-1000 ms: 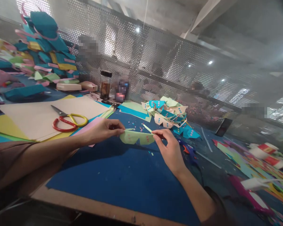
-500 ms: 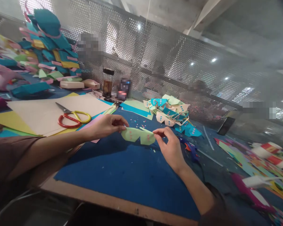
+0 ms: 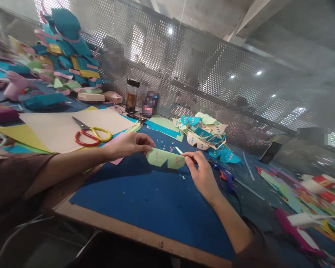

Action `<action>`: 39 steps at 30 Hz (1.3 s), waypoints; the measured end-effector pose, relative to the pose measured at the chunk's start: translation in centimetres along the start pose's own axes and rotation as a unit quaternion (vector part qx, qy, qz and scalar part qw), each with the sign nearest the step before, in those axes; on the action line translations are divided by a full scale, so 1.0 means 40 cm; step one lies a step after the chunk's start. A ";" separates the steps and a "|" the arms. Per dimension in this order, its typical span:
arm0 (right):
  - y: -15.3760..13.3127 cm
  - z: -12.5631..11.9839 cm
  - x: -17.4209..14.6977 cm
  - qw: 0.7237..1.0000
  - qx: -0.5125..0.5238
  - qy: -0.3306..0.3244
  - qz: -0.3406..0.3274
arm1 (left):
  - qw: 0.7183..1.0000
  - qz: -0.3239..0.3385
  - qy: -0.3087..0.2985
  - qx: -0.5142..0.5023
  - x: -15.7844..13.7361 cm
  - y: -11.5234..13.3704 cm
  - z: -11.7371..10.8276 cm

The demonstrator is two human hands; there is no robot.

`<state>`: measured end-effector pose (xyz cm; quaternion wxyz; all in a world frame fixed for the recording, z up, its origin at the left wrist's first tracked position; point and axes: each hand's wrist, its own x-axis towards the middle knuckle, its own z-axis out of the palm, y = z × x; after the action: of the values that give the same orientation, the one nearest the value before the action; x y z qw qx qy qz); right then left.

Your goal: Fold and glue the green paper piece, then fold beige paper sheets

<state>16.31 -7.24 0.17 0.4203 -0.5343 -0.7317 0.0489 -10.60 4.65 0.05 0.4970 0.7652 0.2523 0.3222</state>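
Light green paper glasses (image 3: 162, 157) with small pink squares on both halves and a notch at the lower middle are held up over the blue table mat. My left hand (image 3: 132, 144) pinches their left end between thumb and fingers. At the other end, my right hand (image 3: 200, 175) grips the edge, and a narrow green strip (image 3: 179, 150) sticks up beside those fingertips. Tiny paper bits (image 3: 167, 143) lie on the mat behind. Further back sits a pile of similar paper glasses (image 3: 197, 140) in cream, blue and green, with small coloured squares.
Scissors (image 3: 92, 137) with red and yellow handles rest on cream paper sheets (image 3: 53, 126) at left. A glue gun (image 3: 225, 175) lies right of my right hand. Behind stand a jar (image 3: 131, 96) and a mesh partition (image 3: 167, 63); a blue paper figure (image 3: 69, 41) rises at back left.
The paper glasses are turned slightly, showing their front flatter, and the narrow strip stands out more by my right hand. Both hands keep their hold. The whole view has shifted a little.
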 end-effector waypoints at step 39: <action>-0.026 0.011 -0.011 0.966 -0.179 0.070 -0.174 | 0.961 0.092 0.182 0.186 0.044 -0.007 0.006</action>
<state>15.28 -7.89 0.18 0.3702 -0.4675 -0.7790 -0.1938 -9.27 5.83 0.14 0.2596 0.7924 0.3223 0.4482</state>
